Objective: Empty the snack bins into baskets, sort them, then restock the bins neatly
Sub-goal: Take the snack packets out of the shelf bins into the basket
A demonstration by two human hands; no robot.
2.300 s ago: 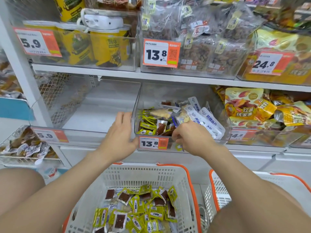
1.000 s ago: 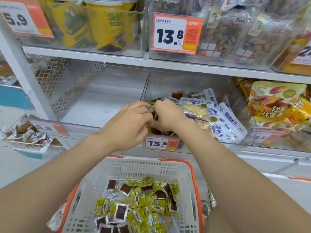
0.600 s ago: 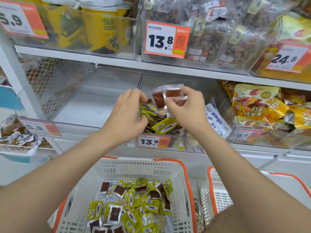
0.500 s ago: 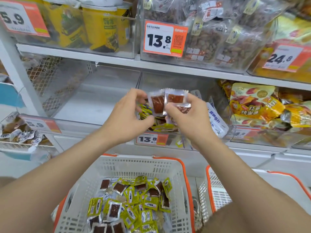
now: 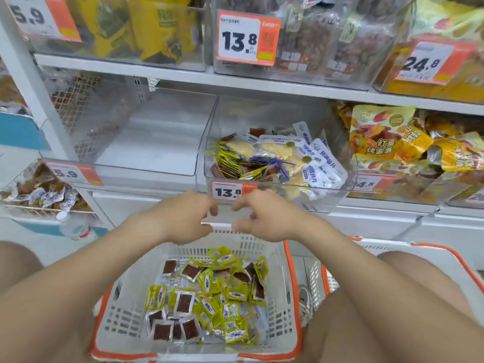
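A clear bin [image 5: 337, 197] with a 13.8 price tag sits on the middle shelf, partly filled with yellow-green, brown and white-blue snack packets [image 5: 277, 158]. Below it stands a white basket with an orange rim [image 5: 289, 297], holding a heap of yellow-green and brown packets [image 5: 209, 292]. My left hand [image 5: 183, 218] and my right hand [image 5: 264, 218] hover side by side over the basket's far rim, just under the bin's front. The fingers of both are loosely curled, and nothing shows in either.
An empty clear bin [image 5: 146, 145] sits left of the filled one. A second white and orange basket [image 5: 445, 255] stands at the right. Yellow snack bags [image 5: 387, 137] fill the neighbouring bin on the right. The upper shelf [image 5: 235, 82] overhangs the bins.
Both hands lifted a few brown packets out of the 13.8 bin, then came down to the basket's far rim. The packets are no longer in my hands.
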